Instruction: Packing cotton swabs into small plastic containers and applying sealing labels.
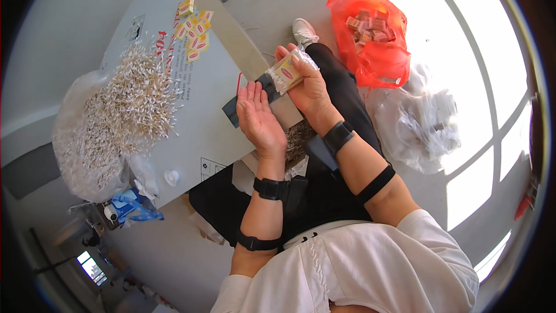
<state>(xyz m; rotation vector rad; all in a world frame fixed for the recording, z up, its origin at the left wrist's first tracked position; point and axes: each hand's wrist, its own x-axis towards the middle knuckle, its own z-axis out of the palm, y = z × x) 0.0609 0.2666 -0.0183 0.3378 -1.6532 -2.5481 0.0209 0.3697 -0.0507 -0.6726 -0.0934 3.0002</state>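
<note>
My right hand [313,90] holds a small bundle of cotton swabs [278,79] with a yellow and white label card [288,72] on it. The thumb presses on the top and the white swab tips stick out at both ends. Beside it, palm up with fingers stretched out, my left hand [259,124] holds nothing. Under the hands, a dark flat strip [230,113] lies at the table's edge. On the table to the left spreads a large heap of loose cotton swabs [136,95], partly in a clear plastic bag [72,145]. Several yellow label cards [194,35] lie at the far end.
The table [200,122] fills the left side. A red plastic bag [341,6] with small packs stands on the floor at the right, beside a clear bag [414,124]. A white round cap [171,177] and a blue strap [145,213] lie by the near table edge.
</note>
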